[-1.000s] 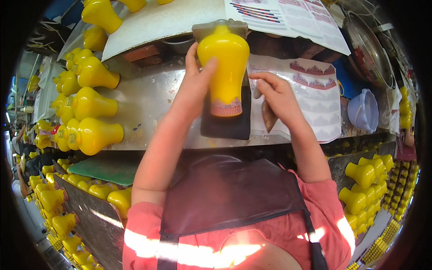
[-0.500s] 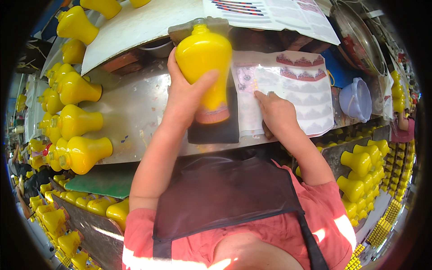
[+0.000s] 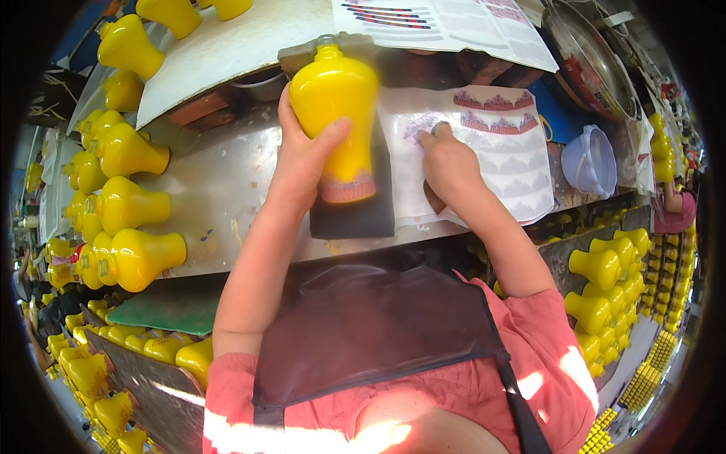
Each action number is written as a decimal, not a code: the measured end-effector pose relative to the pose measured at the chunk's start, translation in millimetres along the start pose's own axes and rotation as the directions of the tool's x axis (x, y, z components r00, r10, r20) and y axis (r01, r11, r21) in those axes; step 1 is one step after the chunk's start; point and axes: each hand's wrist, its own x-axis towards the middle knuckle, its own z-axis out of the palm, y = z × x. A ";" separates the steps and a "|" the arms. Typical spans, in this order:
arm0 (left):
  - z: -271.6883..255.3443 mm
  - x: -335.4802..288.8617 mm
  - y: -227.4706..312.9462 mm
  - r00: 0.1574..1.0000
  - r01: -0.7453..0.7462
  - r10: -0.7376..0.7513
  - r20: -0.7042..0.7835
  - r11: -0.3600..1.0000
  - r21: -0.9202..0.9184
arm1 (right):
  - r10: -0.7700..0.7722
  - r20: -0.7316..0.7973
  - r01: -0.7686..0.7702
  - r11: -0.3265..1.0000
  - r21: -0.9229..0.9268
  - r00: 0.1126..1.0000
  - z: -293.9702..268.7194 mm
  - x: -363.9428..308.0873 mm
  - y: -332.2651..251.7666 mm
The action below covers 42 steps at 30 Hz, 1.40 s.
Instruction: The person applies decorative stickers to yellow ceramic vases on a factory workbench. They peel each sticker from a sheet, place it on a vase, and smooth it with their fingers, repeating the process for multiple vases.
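Note:
A glossy yellow vase (image 3: 333, 98) lies on its side, its neck resting on a grey-brown block (image 3: 296, 56) and its base toward me. A pink patterned band (image 3: 349, 189) runs round the base. My left hand (image 3: 302, 155) is closed round the vase's left side, thumb across its front. A dark pad (image 3: 355, 224) lies beneath it. My right hand (image 3: 452, 163) is over a white sheet of printed decals (image 3: 503, 170). Its index finger and thumb press together at a small purple floral print, while a brown flat piece (image 3: 433, 198) sticks out beneath the curled fingers.
Several yellow vases (image 3: 132, 147) lie along the table's left edge, and more (image 3: 597, 265) stand stacked at right. A lavender bucket (image 3: 590, 163) is right of the decals. Another printed sheet (image 3: 454, 26) lies on a raised white board (image 3: 227, 57). At far right is another person's sleeve (image 3: 675, 213).
My right hand has moved away from me and slightly left across the decal sheet, carrying the brown piece, and its fingertips now cover the floral print. My left hand keeps holding the vase.

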 end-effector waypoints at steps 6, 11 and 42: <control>-1.3 1.5 -0.5 0.999 -0.027 0.027 0.018 1.000 -0.012 | -0.263 0.156 0.274 0.960 -0.054 0.952 -33.1 -61.4 14.3; 1.4 -1.1 -0.8 1.000 -0.003 0.003 0.017 0.999 -0.033 | -0.118 0.141 0.133 0.986 -0.105 0.983 -33.0 -88.1 18.2; -9.5 -0.3 1.7 0.998 0.049 -0.042 0.049 0.985 -0.165 | 0.209 0.448 -0.495 0.386 0.778 0.869 -94.9 -20.9 14.6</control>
